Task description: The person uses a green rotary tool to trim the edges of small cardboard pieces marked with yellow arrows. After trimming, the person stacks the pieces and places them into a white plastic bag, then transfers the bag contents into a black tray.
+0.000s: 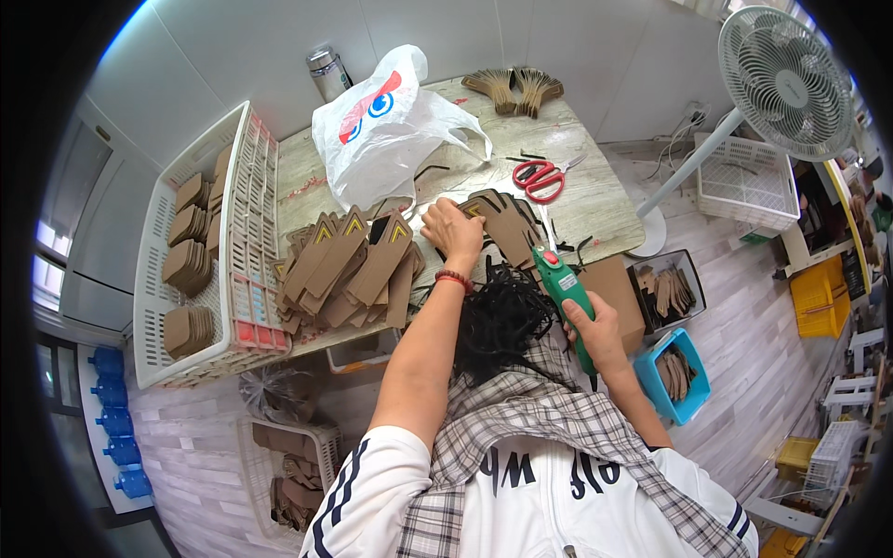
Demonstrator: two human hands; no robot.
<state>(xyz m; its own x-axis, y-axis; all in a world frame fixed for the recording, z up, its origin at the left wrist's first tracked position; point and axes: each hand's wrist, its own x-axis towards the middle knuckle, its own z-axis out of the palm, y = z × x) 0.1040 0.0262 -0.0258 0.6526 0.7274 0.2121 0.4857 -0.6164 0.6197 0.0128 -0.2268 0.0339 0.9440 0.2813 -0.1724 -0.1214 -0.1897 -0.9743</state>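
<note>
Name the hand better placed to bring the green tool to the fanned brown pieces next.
Right, most likely: the right hand holds the green tool, whose tip is near the fanned brown pieces. The left hand, showing no tool, is right by them.

We saw a smooth, elongated green plastic tool [561, 285], matt brown pointed strips [379, 267], a crinkled white plastic bag [372, 149] and a shiny silver metal flask [327, 73].

Up top, a pale panelled wall [251, 46] swept across; window panes [56, 228] glowed far left, greyish plank flooring [735, 363] stretched right, and a worn table [579, 153] stood upper-middle!
</note>
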